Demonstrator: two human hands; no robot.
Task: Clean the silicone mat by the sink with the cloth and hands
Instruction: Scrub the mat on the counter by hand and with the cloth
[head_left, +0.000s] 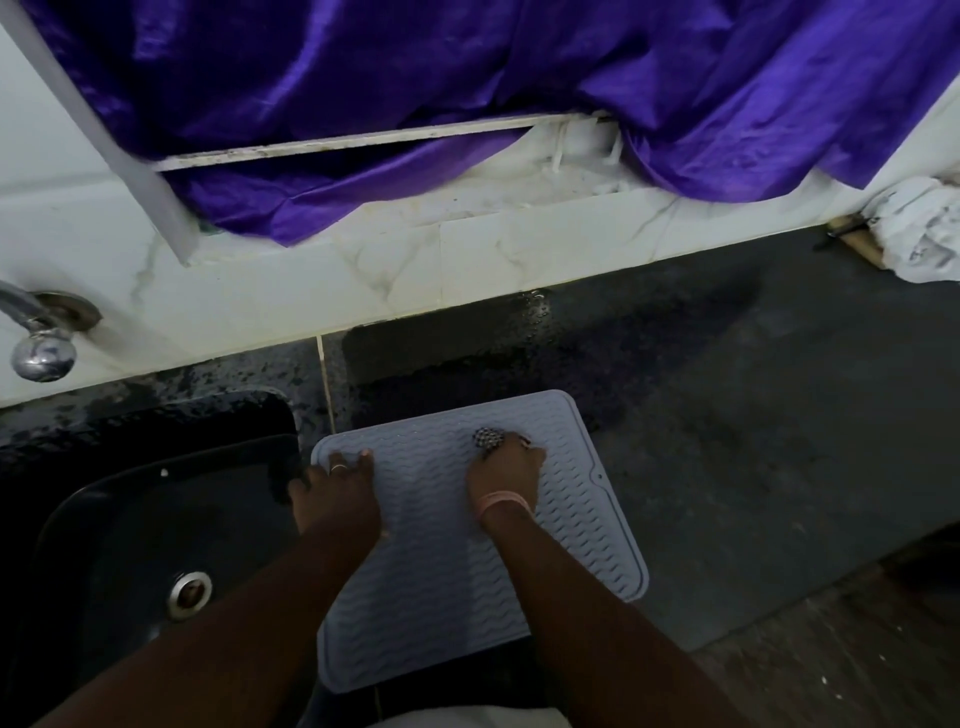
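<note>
- Head view, the only view. One silicone mat (467, 551), pale grey-blue with a wavy ribbed top, lies flat on the dark counter (753, 441) at lower centre of the frame, its left edge just beside the sink (130, 519).
- Left hand (335, 499) rests near the mat's upper-left corner, fingers spread and pressed down, gripping nothing; a ring shows on one finger. It reads as the anchor hand.
- Right hand (506, 470) sits on the mat's upper-middle part, fingers curled down over a small checked cloth (487, 439), which peeks out past the fingertips. A pink band circles that wrist.
- The two hands are apart, both on the mat's far half.
- Step in hand, as judged: scrubbing the ribbed surface with the cloth. To do it well, the left hand should keep the mat pinned so it does not slide on the wet counter, while the cloth runs along the grooves as well as across them, where grime would likely lodge. The near half looks still to be covered.
- Counts: one mat, one cloth, two hands, one sink with one drain (191, 594), one tap (41, 348) at the left edge.
- Also present: purple sheeting (467, 67) across the top of the frame, and a crumpled white bundle (919, 228) at the right edge, contents unclear.
- A wet patch darkens the counter just beyond the mat.
</note>
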